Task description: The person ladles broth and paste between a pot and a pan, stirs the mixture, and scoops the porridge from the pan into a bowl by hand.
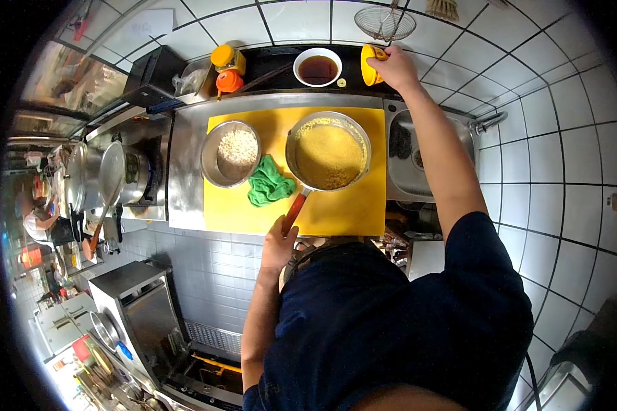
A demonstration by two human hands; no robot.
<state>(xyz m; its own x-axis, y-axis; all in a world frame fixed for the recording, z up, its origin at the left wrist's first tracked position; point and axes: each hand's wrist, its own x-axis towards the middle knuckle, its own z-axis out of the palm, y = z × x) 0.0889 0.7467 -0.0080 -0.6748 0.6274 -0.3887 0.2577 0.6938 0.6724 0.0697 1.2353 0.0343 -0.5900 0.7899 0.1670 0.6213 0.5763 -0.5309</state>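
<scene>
My left hand (279, 244) is wrapped round the red handle of a saucepan (329, 154), which stands on a yellow cutting board (240, 218). Inside the pan is a yellow, grainy mass with bits stuck to the wall. Stretched far forward, my right hand (395, 68) grips a yellow container (371, 65) on the black ledge behind the counter. The container's far side is hidden. To the left of the pan lie a crumpled green cloth (270, 182) and a steel bowl (216, 164) with pale chopped pieces in it.
A white bowl of dark liquid (318, 70) and yellow and orange-capped containers (227, 60) stand on the ledge. The sink (418, 186) is at the right. A wire strainer (385, 24) hangs above. Pots (113, 175) stand at the left; farther off is another person (40, 218).
</scene>
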